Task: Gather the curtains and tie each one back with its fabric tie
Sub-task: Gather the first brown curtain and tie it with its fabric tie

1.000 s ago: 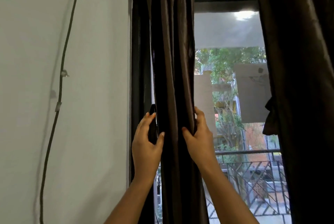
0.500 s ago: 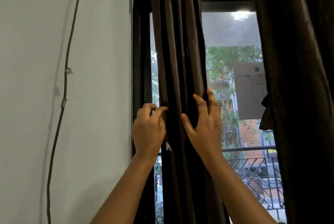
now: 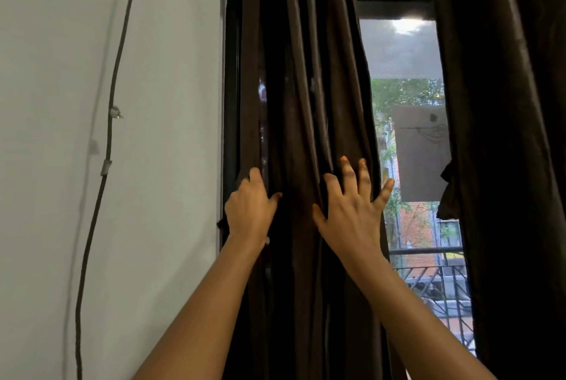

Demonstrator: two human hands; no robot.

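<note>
The left curtain (image 3: 306, 79) is dark brown and hangs gathered in folds in front of the window's left side. My left hand (image 3: 249, 211) grips its left edge, fingers wrapped behind the cloth and thumb in front. Flat against the bundle's right side lies my right hand (image 3: 349, 214), its fingers spread wide. The right curtain (image 3: 508, 134) hangs along the right edge of view, with a dark knot of fabric (image 3: 447, 192) on its inner edge. A small dark scrap (image 3: 222, 223) pokes out beside my left wrist; I cannot tell whether it is a tie.
A white wall (image 3: 168, 134) fills the left, with a dark cable (image 3: 107, 146) clipped down it. The black window frame (image 3: 231, 73) stands just left of the curtain. Through the pane (image 3: 407, 140) I see trees, buildings and a balcony railing (image 3: 428, 269).
Both hands have risen on the left curtain. My right hand went from pinching the folds to splayed fingers, and the bundle now spreads wider to the right.
</note>
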